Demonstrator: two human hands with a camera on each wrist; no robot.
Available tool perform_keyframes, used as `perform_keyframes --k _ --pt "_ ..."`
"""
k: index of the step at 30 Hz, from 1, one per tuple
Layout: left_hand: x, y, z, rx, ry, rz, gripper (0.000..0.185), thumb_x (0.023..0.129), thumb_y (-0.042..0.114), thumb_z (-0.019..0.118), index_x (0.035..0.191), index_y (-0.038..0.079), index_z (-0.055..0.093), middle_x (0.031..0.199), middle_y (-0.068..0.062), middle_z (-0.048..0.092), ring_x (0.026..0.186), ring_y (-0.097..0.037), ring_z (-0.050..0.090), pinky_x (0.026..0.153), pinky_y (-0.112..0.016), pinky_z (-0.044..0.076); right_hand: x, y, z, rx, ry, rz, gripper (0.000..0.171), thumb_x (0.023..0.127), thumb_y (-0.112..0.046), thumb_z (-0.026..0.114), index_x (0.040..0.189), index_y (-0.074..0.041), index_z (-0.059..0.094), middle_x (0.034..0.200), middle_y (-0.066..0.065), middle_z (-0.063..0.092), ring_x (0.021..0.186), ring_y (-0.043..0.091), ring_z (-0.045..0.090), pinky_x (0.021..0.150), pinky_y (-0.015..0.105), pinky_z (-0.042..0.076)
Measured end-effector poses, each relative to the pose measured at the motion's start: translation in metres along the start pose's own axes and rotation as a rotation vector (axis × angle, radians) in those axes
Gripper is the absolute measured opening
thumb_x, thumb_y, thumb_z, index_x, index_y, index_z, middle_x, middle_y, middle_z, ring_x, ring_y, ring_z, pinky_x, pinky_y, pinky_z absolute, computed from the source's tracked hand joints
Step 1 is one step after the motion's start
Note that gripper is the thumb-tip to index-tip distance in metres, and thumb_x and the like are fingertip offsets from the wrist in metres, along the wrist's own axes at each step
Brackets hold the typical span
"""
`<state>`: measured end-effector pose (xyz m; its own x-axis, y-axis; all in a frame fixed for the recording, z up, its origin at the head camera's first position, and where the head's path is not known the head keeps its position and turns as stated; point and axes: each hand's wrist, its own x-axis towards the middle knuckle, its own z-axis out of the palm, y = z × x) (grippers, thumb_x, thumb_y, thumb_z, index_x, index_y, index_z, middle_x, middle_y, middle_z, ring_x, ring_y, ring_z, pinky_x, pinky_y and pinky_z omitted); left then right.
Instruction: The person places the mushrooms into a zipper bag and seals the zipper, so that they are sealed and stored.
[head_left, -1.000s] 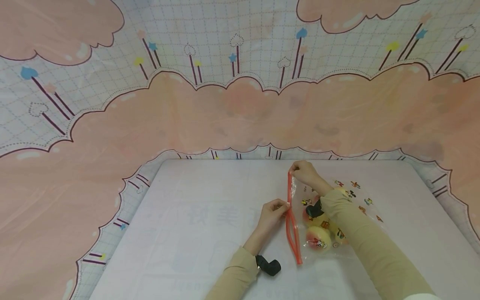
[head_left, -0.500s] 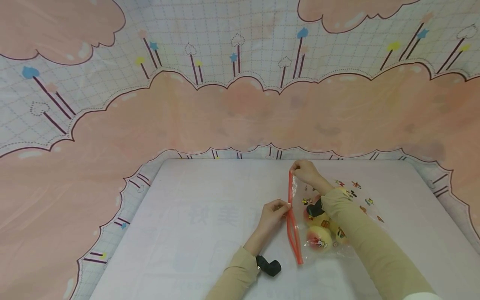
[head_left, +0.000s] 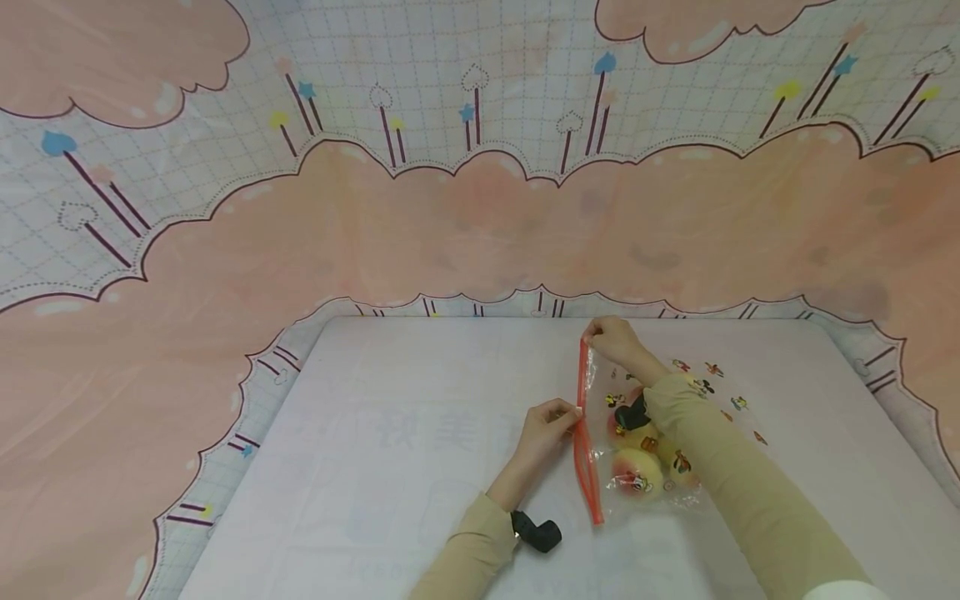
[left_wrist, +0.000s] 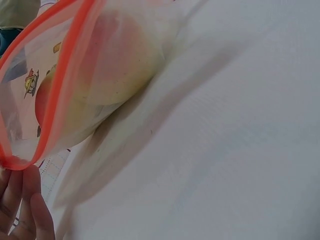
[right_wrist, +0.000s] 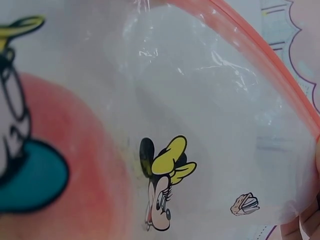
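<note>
A clear zip bag (head_left: 597, 379) printed with cartoon figures lies on the white table, its orange-red zip strip (head_left: 582, 371) running along the left side. Several yellow-and-red fruits, peach-like (head_left: 636, 473), are inside it. My left hand (head_left: 542, 433) pinches the strip near its middle between thumb and fingers. At the strip's far end, my right hand (head_left: 613, 342) grips the corner. Between my left hand and the near end, the two zip edges stand apart; the left wrist view shows this gap as a loop above the fingers (left_wrist: 31, 182). My right sleeve covers part of the bag.
The white table (head_left: 360, 467) extends left of the bag, its far edge just beyond my right hand. A patterned cloth (head_left: 480, 225) hangs behind and around it. Black wrist-worn pieces sit at my left wrist (head_left: 536, 532) and my right wrist (head_left: 632, 414).
My right hand has shifted slightly away and to the right, carrying the strip's far end with it. My left hand keeps its place, and the gap at the near end looks slightly narrower.
</note>
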<state>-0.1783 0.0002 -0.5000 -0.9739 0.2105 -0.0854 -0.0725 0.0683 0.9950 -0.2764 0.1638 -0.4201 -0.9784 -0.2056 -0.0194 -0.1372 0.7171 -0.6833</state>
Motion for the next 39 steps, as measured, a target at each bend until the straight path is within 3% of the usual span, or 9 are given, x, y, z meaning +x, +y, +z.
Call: perform_keyframes --k 4,7,14,19,32,39 --pt "-0.008 0.015 -0.002 0.007 -0.012 0.016 0.021 0.09 0.008 0.061 0.094 -0.012 0.067 0.085 -0.024 0.067 0.067 -0.005 0.055 0.072 -0.037 0.057 -0.001 -0.002 0.002 -0.031 0.007 0.004 0.019 0.094 -0.008 0.053 0.097 0.006 0.065 0.101 0.025 0.065 0.09 0.032 0.059 0.076 0.04 0.048" --pt "-0.014 0.023 -0.003 0.017 -0.021 0.029 0.021 0.09 0.008 0.061 0.093 -0.013 0.066 0.083 -0.024 0.066 0.067 -0.007 0.054 0.071 -0.037 0.057 0.0 -0.001 0.002 -0.039 0.013 0.004 0.019 0.094 -0.008 0.053 0.098 0.007 0.065 0.103 0.026 0.064 0.092 0.034 0.059 0.078 0.041 0.049" --pt "-0.005 0.001 0.0 0.02 -0.002 0.003 0.022 0.09 0.013 0.063 0.093 -0.008 0.068 0.077 -0.012 0.065 0.065 -0.007 0.051 0.062 -0.021 0.047 0.001 0.001 0.002 -0.035 0.021 0.009 0.019 0.094 -0.007 0.052 0.097 0.007 0.065 0.105 0.027 0.064 0.097 0.037 0.059 0.081 0.046 0.049" --pt "-0.004 -0.004 0.0 0.026 -0.002 -0.009 0.022 0.089 0.015 0.064 0.092 -0.006 0.069 0.072 0.0 0.059 0.064 -0.006 0.05 0.058 -0.017 0.042 0.001 0.002 0.001 -0.041 0.035 0.004 0.019 0.094 -0.007 0.052 0.096 0.007 0.065 0.106 0.027 0.064 0.1 0.039 0.058 0.086 0.049 0.049" --pt "-0.006 -0.007 0.001 0.035 -0.006 -0.012 0.021 0.088 0.015 0.065 0.091 -0.006 0.069 0.07 0.0 0.059 0.063 -0.006 0.049 0.057 -0.017 0.042 0.001 0.002 -0.001 -0.03 0.018 0.026 0.02 0.095 -0.008 0.051 0.097 0.006 0.065 0.109 0.027 0.063 0.102 0.039 0.058 0.086 0.048 0.049" --pt "-0.008 -0.005 0.001 0.041 -0.009 -0.015 0.02 0.088 0.013 0.064 0.092 -0.006 0.069 0.073 -0.01 0.061 0.063 -0.008 0.049 0.055 -0.018 0.04 0.002 0.002 -0.003 -0.024 0.02 0.041 0.021 0.095 -0.009 0.051 0.1 0.007 0.064 0.107 0.026 0.064 0.097 0.036 0.059 0.082 0.045 0.049"
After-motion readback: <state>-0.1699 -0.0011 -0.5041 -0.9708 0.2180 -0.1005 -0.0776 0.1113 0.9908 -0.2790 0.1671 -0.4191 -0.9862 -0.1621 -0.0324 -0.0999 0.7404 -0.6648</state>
